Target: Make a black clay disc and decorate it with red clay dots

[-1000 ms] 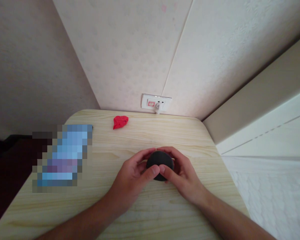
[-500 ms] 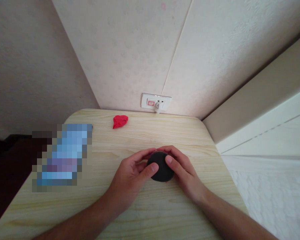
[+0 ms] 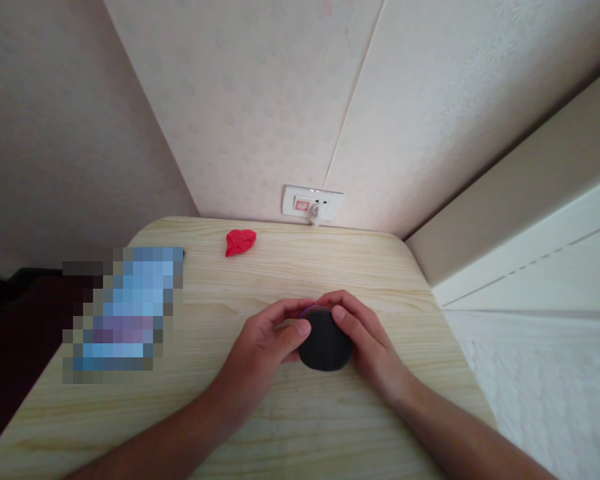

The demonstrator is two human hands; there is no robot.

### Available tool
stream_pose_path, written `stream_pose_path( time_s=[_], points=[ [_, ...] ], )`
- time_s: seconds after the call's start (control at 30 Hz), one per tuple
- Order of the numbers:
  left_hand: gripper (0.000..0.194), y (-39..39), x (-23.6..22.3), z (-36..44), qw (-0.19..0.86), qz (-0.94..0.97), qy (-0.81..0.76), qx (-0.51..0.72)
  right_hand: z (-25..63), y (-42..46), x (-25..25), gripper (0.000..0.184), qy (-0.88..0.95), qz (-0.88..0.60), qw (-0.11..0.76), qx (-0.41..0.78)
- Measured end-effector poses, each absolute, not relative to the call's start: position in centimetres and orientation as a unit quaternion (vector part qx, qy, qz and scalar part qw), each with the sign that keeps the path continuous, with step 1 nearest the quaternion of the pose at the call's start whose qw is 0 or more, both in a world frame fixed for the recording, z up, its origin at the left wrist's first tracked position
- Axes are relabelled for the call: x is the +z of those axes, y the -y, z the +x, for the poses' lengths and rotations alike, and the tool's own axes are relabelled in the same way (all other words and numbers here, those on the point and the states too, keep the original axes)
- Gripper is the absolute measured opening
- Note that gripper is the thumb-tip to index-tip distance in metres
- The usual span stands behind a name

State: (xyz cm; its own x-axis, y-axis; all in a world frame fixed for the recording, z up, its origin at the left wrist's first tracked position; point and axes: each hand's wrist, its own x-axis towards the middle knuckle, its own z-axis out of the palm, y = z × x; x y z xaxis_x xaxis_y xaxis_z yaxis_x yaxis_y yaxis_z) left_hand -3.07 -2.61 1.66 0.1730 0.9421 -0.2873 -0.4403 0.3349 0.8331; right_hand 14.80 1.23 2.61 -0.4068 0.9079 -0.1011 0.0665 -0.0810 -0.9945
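The relation that matters is how the black rounded object (image 3: 325,343) sits between the two hands. It is in the near middle of the scene, above the surface (image 3: 260,280), with its broad dark face turned up and toward the person. Its outline is close to round, so no clear long axis can be made out; a thin purple edge shows along its far left rim.

The left hand (image 3: 260,347) comes in from the near left and the right hand (image 3: 373,347) from the near right, and both grasp the object. The left thumb (image 3: 303,328) presses on the left side of the dark face, while the right thumb (image 3: 340,316) rests on its far right part. The other fingers bend round the far side, where the fingertips of the two hands all but meet. The near part of the face is free of both thumbs. Both hands touch the object, but it lies closer to the right palm than to the left, where a wider gap opens behind the thumb. Whether its underside touches the surface cannot be told.

Well apart, at the far left, lies a crumpled red piece (image 3: 241,242). Further left and nearer is a flat, bluish, pixelated item (image 3: 130,307), its long axis running from near left to far right. Neither hand touches these two.
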Motion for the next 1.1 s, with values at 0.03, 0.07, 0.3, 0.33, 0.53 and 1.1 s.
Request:
stream_pose_path(
  time_s=[0.03, 0.07, 0.3, 0.33, 0.53, 1.1],
  points=[
    [0.034, 2.61, 1.68, -3.06, 0.699, 0.306, -0.418, 0.492, 14.79, -1.17, 2.80, 0.030, 0.594, -0.420, 0.342, 0.595],
    [0.033, 2.61, 1.69, -3.06, 0.694, 0.311, -0.422, 0.494, 14.78, -1.11, 2.97, 0.031, 0.602, -0.419, 0.335, 0.591],
    [0.032, 2.55, 1.68, -2.97, 0.680, 0.316, -0.434, 0.499, 14.70, -1.27, 3.03, 0.032, 0.604, -0.420, 0.338, 0.587],
    [0.034, 2.54, 1.68, -2.96, 0.683, 0.316, -0.428, 0.500, 14.71, -1.30, 2.93, 0.032, 0.594, -0.419, 0.343, 0.596],
    [0.045, 2.47, 1.65, -3.07, 0.701, 0.275, -0.428, 0.500, 14.77, -1.20, 2.55, 0.036, 0.503, -0.396, 0.342, 0.688],
    [0.046, 2.17, 1.68, -3.04, 0.685, 0.321, -0.408, 0.511, 14.88, -0.88, 3.10, 0.043, 0.562, -0.395, 0.321, 0.652]
  ],
)
